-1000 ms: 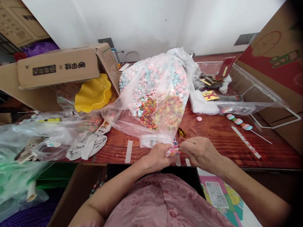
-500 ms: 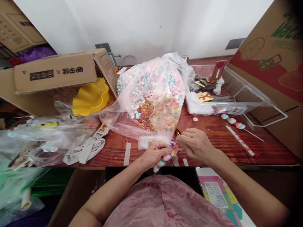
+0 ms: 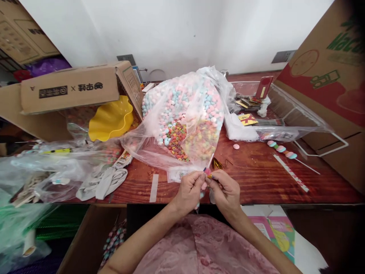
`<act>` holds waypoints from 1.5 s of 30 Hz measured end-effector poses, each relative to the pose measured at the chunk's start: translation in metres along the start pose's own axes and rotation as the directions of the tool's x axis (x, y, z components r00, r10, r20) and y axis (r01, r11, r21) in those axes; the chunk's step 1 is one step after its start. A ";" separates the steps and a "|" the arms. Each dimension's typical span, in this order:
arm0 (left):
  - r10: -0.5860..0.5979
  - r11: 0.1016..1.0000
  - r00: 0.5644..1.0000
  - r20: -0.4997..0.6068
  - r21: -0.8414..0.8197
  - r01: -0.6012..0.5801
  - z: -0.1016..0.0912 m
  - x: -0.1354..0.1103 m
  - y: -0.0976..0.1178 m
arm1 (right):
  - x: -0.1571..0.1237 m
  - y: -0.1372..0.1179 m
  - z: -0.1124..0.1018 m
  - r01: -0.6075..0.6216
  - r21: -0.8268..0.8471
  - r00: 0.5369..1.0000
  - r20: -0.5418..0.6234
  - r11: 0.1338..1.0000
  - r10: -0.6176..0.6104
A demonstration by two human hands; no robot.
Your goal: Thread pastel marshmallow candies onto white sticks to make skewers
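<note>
A candy stick (image 3: 205, 176) sits pinched between both hands at the near edge of the surface (image 3: 256, 175), just in front of the big candy bag (image 3: 185, 118). The left hand (image 3: 189, 190) has its grip closed on the stick, thumb and fingers pressed together around it; the right hand (image 3: 225, 190) has its grip closed on the stick's top end, fingertips touching those of the left. Little of the stick shows between the fingers. Gold twist ties (image 3: 218, 163) lie just beyond the hands. A finished skewer (image 3: 282, 150) lies well apart to the right, near a loose pink candy (image 3: 236, 146). A yellow bowl (image 3: 111, 118) stands to the left under a cardboard box (image 3: 74, 87).
</note>
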State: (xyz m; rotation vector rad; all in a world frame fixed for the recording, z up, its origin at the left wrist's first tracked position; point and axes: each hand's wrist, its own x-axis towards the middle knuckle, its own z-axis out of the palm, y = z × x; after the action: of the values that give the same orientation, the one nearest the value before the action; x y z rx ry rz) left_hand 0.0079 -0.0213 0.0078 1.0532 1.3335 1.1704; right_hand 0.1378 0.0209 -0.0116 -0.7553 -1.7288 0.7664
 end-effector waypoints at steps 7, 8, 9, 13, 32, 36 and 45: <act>-0.187 0.957 0.941 0.282 -0.166 0.240 -0.013 -0.001 -0.001 | -0.015 0.015 0.014 0.025 0.002 0.982 -0.188 1.000 -0.024; -0.209 0.953 0.926 0.316 -0.147 0.265 -0.015 0.000 0.000 | -0.015 0.015 0.015 0.010 0.005 0.982 -0.189 1.000 -0.009; -0.226 0.950 0.910 0.348 -0.127 0.284 -0.017 0.002 0.002 | -0.015 0.015 0.016 -0.007 0.006 0.984 -0.179 1.000 0.008; -0.196 0.963 0.899 0.391 -0.098 0.253 -0.019 0.007 0.007 | -0.008 0.013 0.006 -0.047 -0.019 0.991 -0.127 0.999 0.044; -0.027 0.410 0.828 0.560 0.762 -0.502 -0.026 -0.014 0.009 | -0.016 0.003 -0.040 0.126 -0.349 0.760 0.636 0.929 0.136; -0.087 0.776 0.884 0.460 0.587 -0.230 -0.022 -0.006 0.006 | -0.012 -0.004 -0.046 0.332 -0.516 0.868 0.494 0.790 -0.042; -0.454 0.878 0.564 0.690 0.238 0.415 -0.021 -0.002 0.003 | -0.026 -0.004 -0.059 0.565 -0.368 0.759 0.582 0.738 -0.291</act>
State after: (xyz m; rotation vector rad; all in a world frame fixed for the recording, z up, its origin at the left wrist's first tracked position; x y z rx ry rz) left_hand -0.0124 -0.0249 0.0111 0.9859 0.8760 0.2517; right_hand 0.2003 0.0058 -0.0082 -0.4644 -2.5292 0.1207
